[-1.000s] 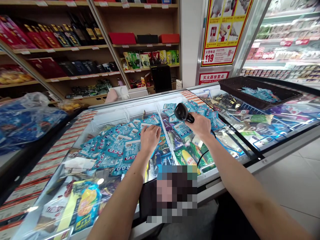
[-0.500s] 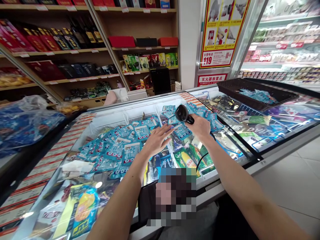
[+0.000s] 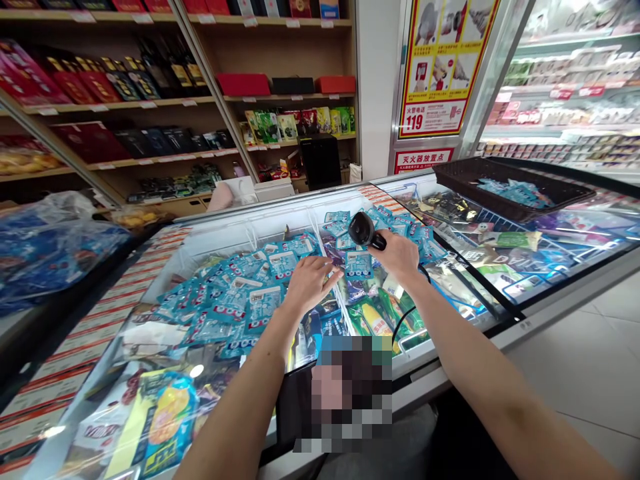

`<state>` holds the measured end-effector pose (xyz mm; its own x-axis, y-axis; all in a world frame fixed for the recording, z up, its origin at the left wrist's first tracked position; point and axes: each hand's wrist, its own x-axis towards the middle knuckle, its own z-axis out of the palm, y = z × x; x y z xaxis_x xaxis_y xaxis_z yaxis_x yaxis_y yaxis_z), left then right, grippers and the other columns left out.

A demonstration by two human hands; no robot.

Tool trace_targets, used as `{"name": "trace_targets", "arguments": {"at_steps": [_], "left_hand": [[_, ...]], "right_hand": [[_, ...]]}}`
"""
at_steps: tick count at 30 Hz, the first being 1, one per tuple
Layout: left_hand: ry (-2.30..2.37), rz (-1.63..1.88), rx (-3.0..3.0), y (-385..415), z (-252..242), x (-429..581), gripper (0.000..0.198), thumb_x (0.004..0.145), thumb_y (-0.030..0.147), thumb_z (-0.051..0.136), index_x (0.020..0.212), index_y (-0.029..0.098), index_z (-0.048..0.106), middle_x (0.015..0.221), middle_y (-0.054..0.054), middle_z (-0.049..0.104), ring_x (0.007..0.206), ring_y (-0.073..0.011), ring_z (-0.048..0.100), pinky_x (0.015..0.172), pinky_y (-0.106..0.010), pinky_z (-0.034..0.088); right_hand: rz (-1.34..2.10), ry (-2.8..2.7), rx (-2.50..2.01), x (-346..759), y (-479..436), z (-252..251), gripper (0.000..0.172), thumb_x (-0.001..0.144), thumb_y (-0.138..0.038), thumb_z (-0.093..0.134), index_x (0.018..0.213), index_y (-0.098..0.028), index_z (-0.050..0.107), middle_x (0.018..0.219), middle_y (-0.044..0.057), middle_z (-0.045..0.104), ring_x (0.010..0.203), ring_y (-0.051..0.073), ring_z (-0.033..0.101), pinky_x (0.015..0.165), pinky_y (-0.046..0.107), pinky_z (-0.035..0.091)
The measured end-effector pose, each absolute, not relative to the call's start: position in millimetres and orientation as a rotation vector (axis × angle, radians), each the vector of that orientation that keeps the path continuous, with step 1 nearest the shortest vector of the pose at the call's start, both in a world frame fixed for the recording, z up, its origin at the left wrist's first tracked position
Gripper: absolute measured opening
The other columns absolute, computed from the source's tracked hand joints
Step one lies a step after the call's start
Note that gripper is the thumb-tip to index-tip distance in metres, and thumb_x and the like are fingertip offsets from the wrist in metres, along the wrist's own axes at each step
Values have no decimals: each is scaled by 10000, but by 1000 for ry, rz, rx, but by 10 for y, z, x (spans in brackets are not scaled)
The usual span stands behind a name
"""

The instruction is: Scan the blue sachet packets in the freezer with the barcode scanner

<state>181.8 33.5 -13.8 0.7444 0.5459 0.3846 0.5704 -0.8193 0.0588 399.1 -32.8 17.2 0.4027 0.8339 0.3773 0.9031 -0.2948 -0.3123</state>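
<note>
My right hand (image 3: 401, 257) is closed round the handle of a black barcode scanner (image 3: 363, 230). The scanner's head points down over the open chest freezer (image 3: 240, 223), and its cable (image 3: 404, 313) drops toward the freezer's front edge. My left hand (image 3: 310, 283) reaches over the white divider (image 3: 340, 300). Its fingers pinch the edge of one blue packet (image 3: 358, 265), held just under the scanner. A heap of the same blue packets (image 3: 235, 300) fills the left compartment, and more lie behind the scanner (image 3: 410, 230).
A black basket (image 3: 470, 180) holding a few blue packets rests on the freezer's glass lid at right. A plastic bag of blue goods (image 3: 50, 243) sits at far left. Wooden shelves (image 3: 280, 97) stand behind, a chiller cabinet (image 3: 560, 87) at right. Tiled floor (image 3: 590, 353) lies lower right.
My left hand left the heap in the left compartment, swung right across the divider with fingers spread, then closed on a blue packet under the scanner. The right hand barely moved.
</note>
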Motion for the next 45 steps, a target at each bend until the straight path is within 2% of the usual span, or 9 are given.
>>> {"name": "trace_targets", "arguments": {"at_steps": [4,7,11,14,19,22,26,35,45], "left_hand": [[-708,-506,-2950,300,-110,1848,468,903,504,350,1302,292,473,1395,-41,450,1254,-235,415,1005,-422,340],[-555,-419,-3013,313,-110,1852,418,927,454,317,1305,351,463,1456,15,368,1320,-222,336,1044,-420,305],[-778,-603,-2940,394,-170,1807,389,933,429,306,1078,285,637,1349,-10,496,1248,-221,418,1007,-413,343],[-992,-768,-2828,451,-230,1778,405,902,484,362,915,211,661,1199,-68,588,1141,-233,497,971,-404,372],[-1055,-740,-2832,479,-291,1787,532,833,567,458,1246,234,504,1191,-89,581,1141,-265,483,932,-420,379],[-976,-702,-2915,531,-319,1781,548,823,544,495,1285,251,471,1198,-92,560,1137,-271,473,935,-418,370],[-1258,-968,-2866,636,-336,1720,645,799,487,549,1352,198,386,1118,-114,520,998,-238,527,854,-371,429],[-1724,-1541,-2681,597,-255,1662,404,827,377,487,1197,220,442,986,-33,590,598,-109,497,605,-267,422],[-1648,-1558,-2652,575,-233,1677,354,810,343,490,1138,210,480,969,-41,598,606,-112,495,589,-272,417]], "right_hand": [[-188,-1500,-2184,4006,-307,132,354,821,-479,531,1115,-302,614,943,31,689,872,213,628,711,286,436],[-190,-1505,-2180,4014,-296,113,360,821,-489,526,1113,-300,617,930,33,690,869,211,631,705,281,435],[-217,-1503,-2175,4022,-288,97,352,812,-479,533,1113,-313,612,938,28,689,862,213,631,702,290,438],[-208,-1522,-2191,4018,-285,90,367,811,-479,532,1129,-310,604,939,31,687,858,212,631,708,294,441],[-208,-1573,-2171,3992,-283,75,379,825,-510,501,1136,-315,595,933,29,689,852,214,632,713,304,443],[-219,-1594,-2153,3975,-287,72,368,821,-505,507,1128,-322,598,929,27,689,841,216,632,698,300,441],[-221,-1617,-2141,3955,-302,89,369,823,-494,510,1132,-315,602,930,32,689,839,213,630,691,288,436],[-229,-1839,-1929,3895,-331,69,409,798,-492,544,1167,-320,587,988,5,690,879,199,630,709,266,426],[-202,-1965,-1779,3850,-364,60,414,799,-485,556,1176,-316,579,1042,-12,683,894,178,631,715,249,409]]}}
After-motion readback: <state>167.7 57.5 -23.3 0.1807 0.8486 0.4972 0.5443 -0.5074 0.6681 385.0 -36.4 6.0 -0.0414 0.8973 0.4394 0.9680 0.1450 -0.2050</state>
